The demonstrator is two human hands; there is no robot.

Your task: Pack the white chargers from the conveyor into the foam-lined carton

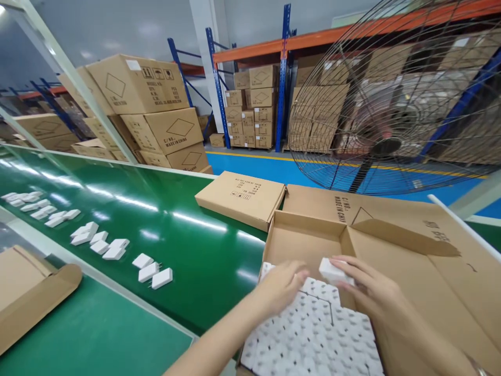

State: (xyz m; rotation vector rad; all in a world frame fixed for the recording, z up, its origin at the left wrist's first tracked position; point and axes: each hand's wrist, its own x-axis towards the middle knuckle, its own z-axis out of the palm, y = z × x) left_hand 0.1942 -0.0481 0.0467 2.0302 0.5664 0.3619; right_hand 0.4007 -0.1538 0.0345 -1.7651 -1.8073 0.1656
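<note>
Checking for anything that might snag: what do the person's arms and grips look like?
The left grip and right grip are ungloved human hands. The left forearm and right forearm show no sleeves or cables. A thin band shows on the right arm, too blurred to identify.

"C/NO.: MADE IN CHINA" marks a stacked carton (172, 130); "MODEL NO." the upper carton (136, 86); "C/NO.", "MADE IN CHI" the open box's flap (391, 213).
</note>
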